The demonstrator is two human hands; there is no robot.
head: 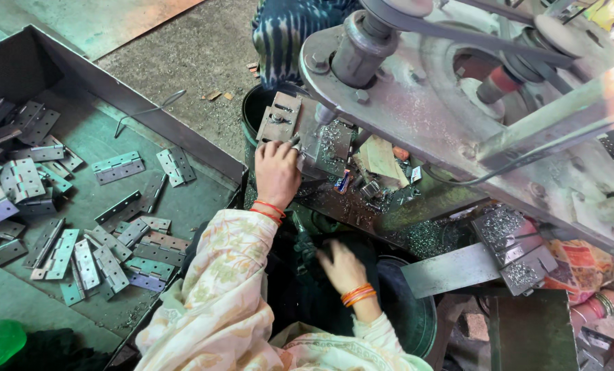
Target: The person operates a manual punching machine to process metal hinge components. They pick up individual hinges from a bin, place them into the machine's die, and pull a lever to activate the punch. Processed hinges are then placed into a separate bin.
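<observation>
Hands at the drilling machine, one on a hinge plate, one down in a dark tub

The left hand [277, 172] has its fingers curled on a metal hinge plate [324, 148] lying on the machine bed [362, 206] under the drill spindle [354, 51]. The right hand [343, 269] lies half-open, fingers spread, in the dark tub [417, 316]; whether it holds anything cannot be told. Further left, loose hinges [118, 167] lie scattered in a steel tray [204, 199].

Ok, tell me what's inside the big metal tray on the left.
The metal tray holds many loose flat hinges, mostly piled at its left and lower parts, plus a thin bent wire. A patterned sleeve covers its lower right corner, so anything there is hidden.
</observation>
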